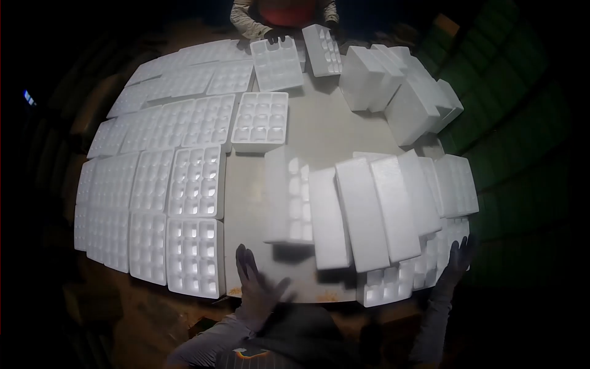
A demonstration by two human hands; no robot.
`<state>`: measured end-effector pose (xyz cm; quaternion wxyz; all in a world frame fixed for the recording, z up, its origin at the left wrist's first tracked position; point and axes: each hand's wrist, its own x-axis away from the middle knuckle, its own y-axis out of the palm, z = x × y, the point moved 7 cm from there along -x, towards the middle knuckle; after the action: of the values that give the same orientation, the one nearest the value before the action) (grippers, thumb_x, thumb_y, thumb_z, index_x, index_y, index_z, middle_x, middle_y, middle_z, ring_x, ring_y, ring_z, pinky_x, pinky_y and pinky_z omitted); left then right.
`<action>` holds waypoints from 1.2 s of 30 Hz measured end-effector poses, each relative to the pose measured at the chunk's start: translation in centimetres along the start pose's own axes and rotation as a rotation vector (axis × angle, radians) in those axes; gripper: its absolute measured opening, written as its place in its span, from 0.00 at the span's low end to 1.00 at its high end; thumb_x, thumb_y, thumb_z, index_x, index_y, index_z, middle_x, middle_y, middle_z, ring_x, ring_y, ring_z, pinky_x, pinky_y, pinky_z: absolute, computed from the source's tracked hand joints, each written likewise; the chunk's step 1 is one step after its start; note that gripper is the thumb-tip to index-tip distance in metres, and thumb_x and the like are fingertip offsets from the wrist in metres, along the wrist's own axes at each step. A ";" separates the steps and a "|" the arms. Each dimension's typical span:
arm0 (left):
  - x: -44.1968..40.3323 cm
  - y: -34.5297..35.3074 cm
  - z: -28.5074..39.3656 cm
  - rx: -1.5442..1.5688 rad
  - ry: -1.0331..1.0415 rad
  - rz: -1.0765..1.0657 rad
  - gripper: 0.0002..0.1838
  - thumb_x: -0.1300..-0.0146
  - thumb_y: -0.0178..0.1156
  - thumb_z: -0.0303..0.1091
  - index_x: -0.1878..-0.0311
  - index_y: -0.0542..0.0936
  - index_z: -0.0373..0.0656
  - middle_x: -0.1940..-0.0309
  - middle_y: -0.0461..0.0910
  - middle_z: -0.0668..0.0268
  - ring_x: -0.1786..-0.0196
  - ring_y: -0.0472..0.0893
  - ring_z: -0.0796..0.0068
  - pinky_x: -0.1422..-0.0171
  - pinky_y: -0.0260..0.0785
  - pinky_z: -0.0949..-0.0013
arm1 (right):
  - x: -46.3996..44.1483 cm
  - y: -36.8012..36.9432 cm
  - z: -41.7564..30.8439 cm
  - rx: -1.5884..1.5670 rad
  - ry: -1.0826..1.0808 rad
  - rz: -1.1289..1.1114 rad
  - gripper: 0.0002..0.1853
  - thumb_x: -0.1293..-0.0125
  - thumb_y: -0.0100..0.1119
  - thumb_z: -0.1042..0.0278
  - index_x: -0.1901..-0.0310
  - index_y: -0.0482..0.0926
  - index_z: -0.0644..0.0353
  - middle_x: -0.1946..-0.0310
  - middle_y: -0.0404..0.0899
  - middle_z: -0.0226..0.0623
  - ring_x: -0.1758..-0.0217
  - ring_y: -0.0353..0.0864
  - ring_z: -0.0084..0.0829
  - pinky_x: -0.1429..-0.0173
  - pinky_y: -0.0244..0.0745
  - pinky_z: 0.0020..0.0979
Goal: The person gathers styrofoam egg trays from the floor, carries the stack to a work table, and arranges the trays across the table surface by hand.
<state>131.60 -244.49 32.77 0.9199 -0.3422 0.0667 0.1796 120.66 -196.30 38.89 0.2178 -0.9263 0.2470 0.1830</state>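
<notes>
My left hand (pixel 257 289) is open above the near table edge, fingers spread, holding nothing. Just beyond it, a white foam tray (pixel 279 197) with square hollows leans on its side, a shadow under its lower edge. Beside that tray, several more foam trays (pixel 362 215) tilt against one another in a row, mostly showing their smooth backs. My right hand (pixel 460 258) is at the right end of this group with fingers stretched out, close to a tray (pixel 455 230); whether it touches is unclear. Another tray (pixel 387 284) lies hollows up beneath the leaning row.
Rows of foam trays (pixel 195 181) lie hollows up across the left of the table (pixel 319 126). Opposite, a co-worker's gloved hand (pixel 275 37) rests on a tray (pixel 278 64), with another tray (pixel 322 50) upright beside it. Upright trays (pixel 369 77) stand at the far right.
</notes>
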 end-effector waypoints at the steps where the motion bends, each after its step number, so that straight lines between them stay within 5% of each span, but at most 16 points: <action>1: -1.1 -0.8 0.9 -0.180 0.224 -0.042 0.52 0.46 0.74 0.40 0.22 0.54 0.48 0.25 0.49 0.40 0.27 0.59 0.32 0.24 0.53 0.36 | 2.2 1.9 -4.8 0.026 -0.137 -0.038 0.36 0.33 0.56 0.75 0.24 0.55 0.57 0.21 0.50 0.42 0.19 0.52 0.42 0.18 0.46 0.43; 2: -2.0 -1.0 1.9 -0.358 0.449 -0.084 0.47 0.47 0.73 0.42 0.24 0.61 0.50 0.25 0.52 0.43 0.27 0.59 0.31 0.24 0.51 0.31 | 5.2 5.5 -10.7 0.075 -0.225 -0.155 0.38 0.35 0.58 0.76 0.24 0.56 0.57 0.22 0.52 0.46 0.20 0.54 0.47 0.19 0.49 0.46; 4: -5.7 0.7 2.4 -0.517 0.510 -0.350 0.29 0.35 0.59 0.37 0.29 0.69 0.55 0.26 0.61 0.57 0.27 0.63 0.44 0.23 0.47 0.31 | 11.6 12.9 -15.8 0.151 -0.504 -0.593 0.46 0.44 0.74 0.70 0.26 0.58 0.58 0.26 0.56 0.55 0.22 0.55 0.57 0.23 0.56 0.53; 6: -6.8 5.1 -3.7 -1.035 0.543 -0.370 0.28 0.35 0.57 0.37 0.31 0.71 0.54 0.27 0.65 0.58 0.28 0.65 0.47 0.24 0.49 0.32 | 17.4 19.1 -16.6 0.243 -0.567 -0.862 0.42 0.37 0.69 0.55 0.26 0.59 0.56 0.27 0.56 0.54 0.26 0.58 0.59 0.26 0.59 0.55; 7: -7.1 6.2 -6.1 -0.979 0.477 -0.415 0.26 0.35 0.56 0.36 0.32 0.72 0.54 0.27 0.65 0.58 0.28 0.66 0.48 0.24 0.51 0.35 | 19.3 20.5 -16.4 0.320 -0.617 -0.929 0.37 0.35 0.64 0.50 0.28 0.63 0.54 0.27 0.57 0.50 0.26 0.59 0.56 0.26 0.58 0.56; 10: -6.6 7.1 -10.2 -0.834 0.340 -0.486 0.22 0.35 0.53 0.34 0.37 0.76 0.53 0.28 0.67 0.58 0.32 0.71 0.52 0.27 0.57 0.43 | 22.3 24.2 -12.0 0.480 -0.495 -0.994 0.45 0.41 0.69 0.54 0.26 0.58 0.57 0.27 0.55 0.58 0.28 0.59 0.59 0.26 0.49 0.66; 14: -5.8 5.4 -10.9 -0.759 0.264 -0.449 0.17 0.37 0.54 0.30 0.45 0.80 0.51 0.30 0.70 0.59 0.41 0.78 0.57 0.34 0.67 0.52 | 22.0 26.4 -10.7 0.608 -0.593 -0.819 0.35 0.41 0.63 0.63 0.30 0.68 0.54 0.35 0.69 0.43 0.31 0.64 0.51 0.24 0.47 0.64; 15: -5.7 4.8 -11.0 -0.750 0.221 -0.456 0.16 0.38 0.54 0.30 0.47 0.81 0.51 0.31 0.71 0.59 0.44 0.80 0.57 0.35 0.68 0.54 | 21.4 26.3 -11.4 0.616 -0.668 -0.710 0.33 0.42 0.62 0.66 0.32 0.72 0.53 0.46 0.76 0.37 0.35 0.68 0.44 0.24 0.49 0.61; 18: -5.5 3.2 -11.2 -0.807 0.260 -0.301 0.16 0.39 0.55 0.29 0.48 0.81 0.50 0.31 0.72 0.59 0.49 0.82 0.57 0.37 0.70 0.55 | 19.8 27.4 -11.7 0.624 -0.630 -0.700 0.32 0.43 0.61 0.66 0.33 0.73 0.53 0.53 0.76 0.36 0.39 0.70 0.40 0.23 0.51 0.61; 24: -6.3 3.2 -12.6 -0.761 0.229 -0.312 0.17 0.39 0.54 0.29 0.47 0.82 0.49 0.30 0.70 0.59 0.42 0.79 0.60 0.31 0.65 0.55 | 17.9 33.4 -8.8 0.719 -0.670 -0.692 0.25 0.40 0.61 0.65 0.39 0.75 0.54 0.58 0.75 0.35 0.41 0.70 0.38 0.22 0.52 0.59; 28: -6.9 2.5 -11.0 -0.701 0.217 -0.273 0.23 0.39 0.59 0.34 0.39 0.77 0.49 0.30 0.68 0.57 0.36 0.73 0.55 0.26 0.60 0.51 | 18.2 32.6 -11.8 0.478 -0.750 -0.616 0.25 0.37 0.59 0.65 0.36 0.75 0.44 0.43 0.74 0.39 0.34 0.69 0.45 0.23 0.53 0.60; 29: -7.3 1.9 -9.3 -0.667 0.214 -0.260 0.26 0.40 0.61 0.37 0.36 0.75 0.49 0.30 0.68 0.56 0.33 0.71 0.52 0.24 0.58 0.49 | 17.0 31.2 -13.5 0.503 -0.706 -0.750 0.28 0.36 0.61 0.63 0.33 0.73 0.41 0.33 0.67 0.42 0.27 0.61 0.48 0.23 0.49 0.62; 31: -7.9 2.4 -6.5 -0.562 0.283 -0.272 0.38 0.44 0.67 0.47 0.29 0.69 0.50 0.29 0.66 0.55 0.28 0.64 0.45 0.21 0.52 0.46 | 12.9 25.5 -16.6 0.575 -0.636 -0.460 0.31 0.36 0.63 0.61 0.29 0.69 0.41 0.28 0.60 0.43 0.23 0.55 0.49 0.21 0.45 0.61; 34: -10.4 4.7 2.4 -0.366 0.590 -0.256 0.39 0.46 0.69 0.47 0.30 0.70 0.50 0.32 0.69 0.55 0.29 0.66 0.46 0.24 0.55 0.43 | 8.0 20.5 -12.3 0.867 -0.377 -0.364 0.54 0.50 0.74 0.45 0.24 0.58 0.53 0.26 0.54 0.50 0.23 0.52 0.52 0.21 0.44 0.59; 35: -11.2 6.9 4.0 -0.452 0.743 -0.171 0.39 0.47 0.69 0.46 0.30 0.70 0.49 0.32 0.69 0.56 0.28 0.65 0.47 0.23 0.54 0.42 | 7.3 19.9 -10.5 0.920 -0.241 -0.498 0.53 0.49 0.74 0.47 0.24 0.57 0.54 0.27 0.56 0.48 0.24 0.54 0.50 0.22 0.47 0.56; 36: -12.4 7.9 6.2 -0.323 0.660 -0.308 0.34 0.39 0.65 0.42 0.28 0.68 0.56 0.28 0.67 0.59 0.25 0.62 0.49 0.20 0.47 0.43 | 6.8 19.4 -8.9 0.968 -0.102 -0.629 0.53 0.48 0.74 0.50 0.24 0.56 0.55 0.28 0.58 0.47 0.25 0.57 0.47 0.22 0.50 0.54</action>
<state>117.16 -238.45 35.70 0.7996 -0.5279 0.2773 -0.0719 117.76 -218.44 37.21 0.6723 -0.7400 0.0045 0.0202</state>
